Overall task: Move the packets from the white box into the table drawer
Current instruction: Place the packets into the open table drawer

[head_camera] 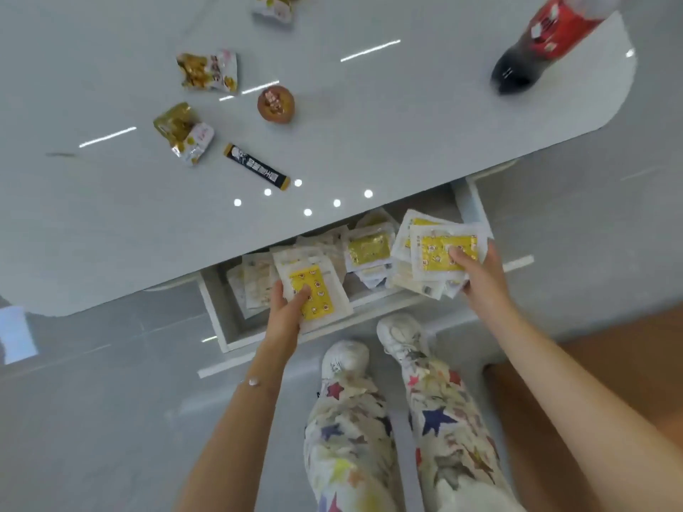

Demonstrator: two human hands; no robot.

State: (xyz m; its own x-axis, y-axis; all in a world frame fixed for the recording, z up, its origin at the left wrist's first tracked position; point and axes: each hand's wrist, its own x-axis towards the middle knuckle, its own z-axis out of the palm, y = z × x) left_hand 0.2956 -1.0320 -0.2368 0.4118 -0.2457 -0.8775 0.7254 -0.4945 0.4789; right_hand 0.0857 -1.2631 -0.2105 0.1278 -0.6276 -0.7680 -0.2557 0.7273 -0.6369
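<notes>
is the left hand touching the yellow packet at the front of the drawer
Touching. The head view shows the left hand gripping the yellow packet, thumb on its front.

Bright, even indoor light falls from above. The glossy table [369,116] mirrors ceiling lamps as white streaks and round dots near its front edge. Shadows are faint, and the drawer [231,327] is slightly dimmer inside. Everything is a little soft: print on the packets [369,249] is unreadable and the bottle [536,42] is smeared. The wide lens bows the table edge.
</notes>
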